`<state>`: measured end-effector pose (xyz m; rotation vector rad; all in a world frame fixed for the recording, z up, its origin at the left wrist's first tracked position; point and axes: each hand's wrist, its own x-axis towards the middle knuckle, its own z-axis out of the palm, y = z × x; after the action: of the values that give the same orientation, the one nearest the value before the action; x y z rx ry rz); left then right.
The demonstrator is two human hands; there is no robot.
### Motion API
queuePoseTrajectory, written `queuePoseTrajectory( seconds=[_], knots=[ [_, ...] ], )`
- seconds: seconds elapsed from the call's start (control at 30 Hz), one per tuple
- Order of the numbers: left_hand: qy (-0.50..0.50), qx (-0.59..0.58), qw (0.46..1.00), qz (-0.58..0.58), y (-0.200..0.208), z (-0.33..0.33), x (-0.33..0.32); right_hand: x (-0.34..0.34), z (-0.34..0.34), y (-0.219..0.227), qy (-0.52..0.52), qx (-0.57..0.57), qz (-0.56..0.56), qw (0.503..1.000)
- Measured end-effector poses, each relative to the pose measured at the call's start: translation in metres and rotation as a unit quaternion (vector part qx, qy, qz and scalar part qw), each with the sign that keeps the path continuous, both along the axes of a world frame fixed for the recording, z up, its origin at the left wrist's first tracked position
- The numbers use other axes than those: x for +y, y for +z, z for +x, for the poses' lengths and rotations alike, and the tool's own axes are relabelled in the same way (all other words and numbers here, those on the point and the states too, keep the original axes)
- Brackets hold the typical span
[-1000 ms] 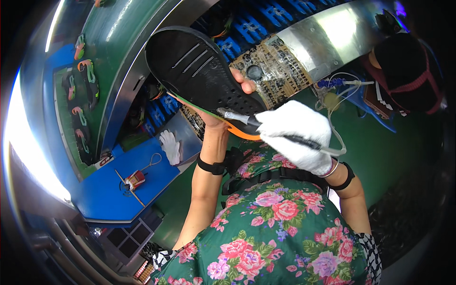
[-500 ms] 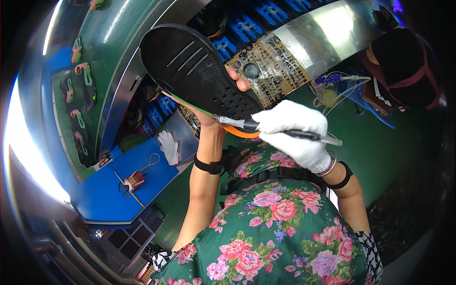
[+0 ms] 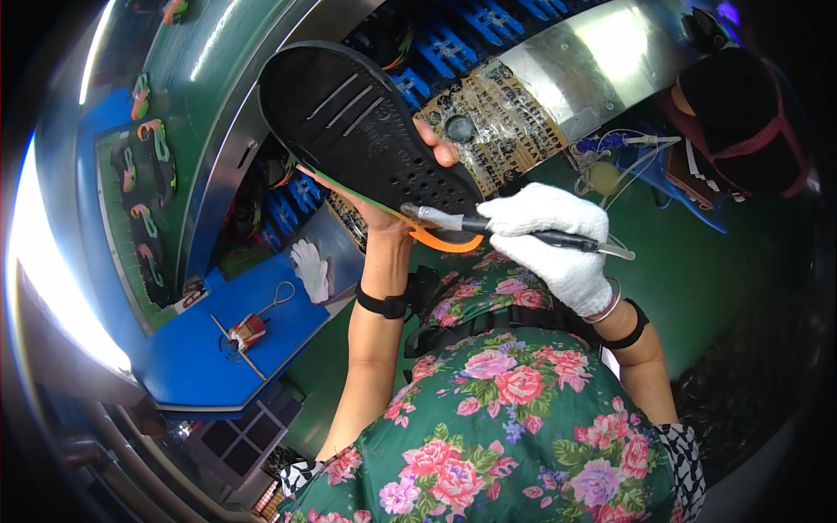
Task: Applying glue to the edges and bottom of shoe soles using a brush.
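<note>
My bare left hand (image 3: pixel 384 214) is closed around a black sandal (image 3: pixel 349 122), its fingers on one side edge and the thumb side beneath the other. The sandal's underside shows slots and round holes; an orange strap (image 3: pixel 445 242) hangs at its lower end. My right hand (image 3: pixel 549 240), in a white knitted glove, grips a dark-handled brush (image 3: pixel 471 224) with a tape-wrapped neck and a thin pale tube at its rear end. The brush tip lies at the sandal's lower left edge, close to my left palm; whether it touches cannot be told.
On a blue table (image 3: pixel 192 366) at left stand a red pot (image 3: pixel 247 331) with a stick across it and a white glove (image 3: pixel 309 268). Several sandals (image 3: pixel 157 157) lie on a green conveyor (image 3: pixel 209 87). A cardboard-covered metal ledge (image 3: pixel 514 113) is ahead; a person (image 3: pixel 741 122) is at right.
My right hand and the brush have shifted slightly right, and the brush tip has slid a little along the sandal's edge. The sandal and my left hand have hardly moved.
</note>
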<state>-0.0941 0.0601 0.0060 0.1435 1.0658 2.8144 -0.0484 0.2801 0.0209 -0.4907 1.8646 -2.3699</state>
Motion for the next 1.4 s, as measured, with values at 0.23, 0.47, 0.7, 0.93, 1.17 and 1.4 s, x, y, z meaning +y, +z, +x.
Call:
queuePoseTrajectory(
  seconds=[0.23, 0.47, 0.7, 0.93, 1.17, 1.4],
  knots=[
    [-0.003, 0.013, 1.0, 0.014, 0.0, -0.003, 0.003, 0.007, 0.001, -0.004, 0.006, 0.029, 0.02, 0.999],
    [-0.003, 0.004, 1.0, 0.006, 0.002, -0.005, 0.008, 0.013, 0.005, -0.003, -0.028, -0.008, 0.019, 0.999],
    [-0.03, 0.005, 0.999, 0.008, 0.002, -0.007, 0.012, 0.016, 0.008, -0.007, -0.028, 0.072, 0.061, 0.995],
    [-0.042, 0.014, 0.999, 0.003, 0.004, -0.009, 0.016, 0.018, 0.013, -0.009, -0.01, -0.113, -0.055, 0.992],
    [-0.051, -0.004, 0.999, -0.002, 0.004, -0.007, 0.018, 0.022, 0.017, -0.008, -0.036, -0.054, 0.004, 0.998],
    [-0.084, -0.033, 0.996, -0.008, -0.002, -0.007, 0.012, 0.022, 0.016, -0.004, -0.034, 0.105, 0.056, 0.992]
  ],
)
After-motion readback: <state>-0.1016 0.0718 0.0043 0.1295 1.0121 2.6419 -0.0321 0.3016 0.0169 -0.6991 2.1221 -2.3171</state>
